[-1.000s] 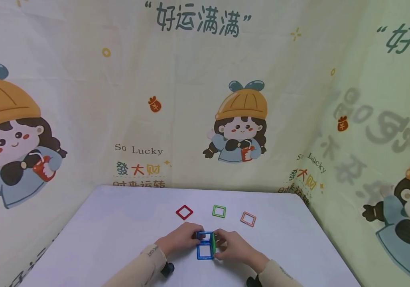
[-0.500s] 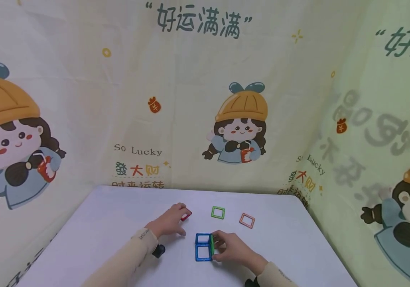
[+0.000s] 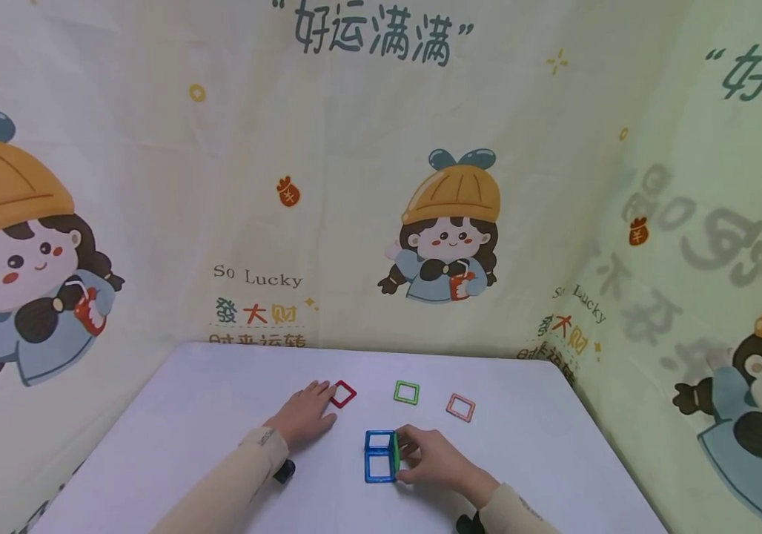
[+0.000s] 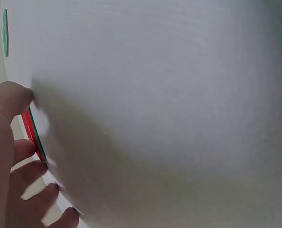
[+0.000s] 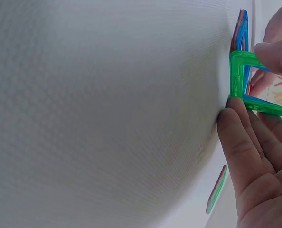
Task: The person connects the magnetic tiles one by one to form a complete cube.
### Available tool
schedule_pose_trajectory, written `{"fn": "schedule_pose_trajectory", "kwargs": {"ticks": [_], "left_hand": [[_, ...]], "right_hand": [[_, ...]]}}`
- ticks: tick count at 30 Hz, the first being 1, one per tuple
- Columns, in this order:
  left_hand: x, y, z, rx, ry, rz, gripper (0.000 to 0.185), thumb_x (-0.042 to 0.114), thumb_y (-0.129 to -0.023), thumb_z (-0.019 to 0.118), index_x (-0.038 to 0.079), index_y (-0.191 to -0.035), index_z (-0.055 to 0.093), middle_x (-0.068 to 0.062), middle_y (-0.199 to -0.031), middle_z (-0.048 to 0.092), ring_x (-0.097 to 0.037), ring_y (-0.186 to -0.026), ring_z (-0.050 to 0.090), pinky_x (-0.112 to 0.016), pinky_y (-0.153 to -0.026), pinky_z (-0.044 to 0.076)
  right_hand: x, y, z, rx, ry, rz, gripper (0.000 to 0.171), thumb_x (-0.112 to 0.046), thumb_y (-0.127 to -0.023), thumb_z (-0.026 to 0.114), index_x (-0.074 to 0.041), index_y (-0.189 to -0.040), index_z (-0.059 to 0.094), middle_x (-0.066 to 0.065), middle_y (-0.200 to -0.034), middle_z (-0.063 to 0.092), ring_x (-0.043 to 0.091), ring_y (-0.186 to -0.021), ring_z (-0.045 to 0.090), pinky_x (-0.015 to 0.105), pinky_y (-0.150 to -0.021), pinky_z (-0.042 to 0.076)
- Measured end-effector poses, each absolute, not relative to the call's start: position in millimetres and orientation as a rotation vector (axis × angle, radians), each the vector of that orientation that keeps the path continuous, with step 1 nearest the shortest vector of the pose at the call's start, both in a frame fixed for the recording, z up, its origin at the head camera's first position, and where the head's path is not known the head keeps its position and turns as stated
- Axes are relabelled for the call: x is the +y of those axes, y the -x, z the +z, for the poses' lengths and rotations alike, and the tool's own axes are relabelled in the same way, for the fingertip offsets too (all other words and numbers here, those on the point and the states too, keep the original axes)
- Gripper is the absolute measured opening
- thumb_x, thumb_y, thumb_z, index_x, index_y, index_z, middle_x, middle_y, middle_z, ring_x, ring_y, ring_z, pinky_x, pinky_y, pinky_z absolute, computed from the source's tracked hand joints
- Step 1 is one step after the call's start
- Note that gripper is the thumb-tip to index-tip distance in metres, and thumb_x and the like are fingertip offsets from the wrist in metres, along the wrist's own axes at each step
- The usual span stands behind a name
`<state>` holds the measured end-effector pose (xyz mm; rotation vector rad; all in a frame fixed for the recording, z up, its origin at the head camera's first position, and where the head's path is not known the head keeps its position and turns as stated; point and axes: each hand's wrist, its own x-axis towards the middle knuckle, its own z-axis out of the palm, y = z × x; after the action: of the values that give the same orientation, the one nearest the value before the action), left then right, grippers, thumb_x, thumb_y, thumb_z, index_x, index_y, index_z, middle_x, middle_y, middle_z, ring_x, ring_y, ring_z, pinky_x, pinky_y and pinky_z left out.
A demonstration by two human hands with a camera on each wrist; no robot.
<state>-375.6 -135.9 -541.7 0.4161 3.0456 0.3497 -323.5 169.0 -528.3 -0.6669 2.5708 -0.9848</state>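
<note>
On the white table point(image 3: 207, 415), a small structure of square frames is held by the right hand point(image 3: 434, 460) near the near edge: a blue frame point(image 3: 379, 467) lies flat, a second blue frame point(image 3: 379, 440) stands at its far side, and a green frame point(image 3: 395, 454) is set upright along its right side. In the right wrist view the green frame point(image 5: 257, 83) is seen pinched between the thumb and the fingertips point(image 5: 236, 121), so the grip of this hand is clamped on it. The left hand point(image 3: 304, 411) is laid on the table to the left of the structure, its fingers stretched out flat and slightly spread, the fingertips touching or just beside the near left corner of a red frame point(image 3: 342, 394); nothing is enclosed by this grip. In the left wrist view the red frame point(image 4: 31, 130) is seen edge-on just beyond the fingers point(image 4: 22, 152). Farther back, to the right of the red frame, a loose green frame point(image 3: 406, 392) and an orange frame point(image 3: 460, 407) are lying flat, well apart from both hands. The table is backed by a printed cartoon curtain point(image 3: 254, 185).
</note>
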Motion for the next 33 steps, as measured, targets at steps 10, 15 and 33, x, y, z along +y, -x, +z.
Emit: {"fn": "schedule_pose_trajectory", "kwargs": {"ticks": [10,15,33], "left_hand": [[-129,385,-540,3.147,-0.685,0.307,0.011,0.024,-0.089,0.083,0.02,-0.094,0.073,0.004,-0.098,0.068,-0.012,-0.088,0.063,-0.03,-0.085,0.058],[-130,382,-535,3.104,-0.679,0.327,0.012,0.024,-0.091,0.081,0.019,-0.097,0.072,0.002,-0.105,0.07,-0.014,-0.095,0.065,-0.032,-0.09,0.058],[-131,376,-520,3.009,-0.633,0.383,0.033,0.025,-0.093,0.077,0.017,-0.124,0.07,0.003,-0.105,0.074,-0.014,-0.095,0.067,-0.037,-0.094,0.057]], "right_hand": [[168,321,-529,2.565,0.676,-1.007,0.053,-0.025,-0.081,0.089,-0.019,-0.127,0.063,-0.007,-0.114,0.07,0.009,-0.1,0.067,0.032,-0.09,0.058],[168,321,-527,2.589,0.695,-0.98,0.054,-0.025,-0.08,0.089,-0.018,-0.127,0.063,-0.005,-0.115,0.071,0.01,-0.1,0.067,0.031,-0.088,0.058],[170,325,-524,2.685,0.747,-0.801,0.06,-0.037,-0.079,0.089,-0.018,-0.13,0.063,-0.009,-0.113,0.071,0.012,-0.102,0.063,0.038,-0.091,0.054]]}}
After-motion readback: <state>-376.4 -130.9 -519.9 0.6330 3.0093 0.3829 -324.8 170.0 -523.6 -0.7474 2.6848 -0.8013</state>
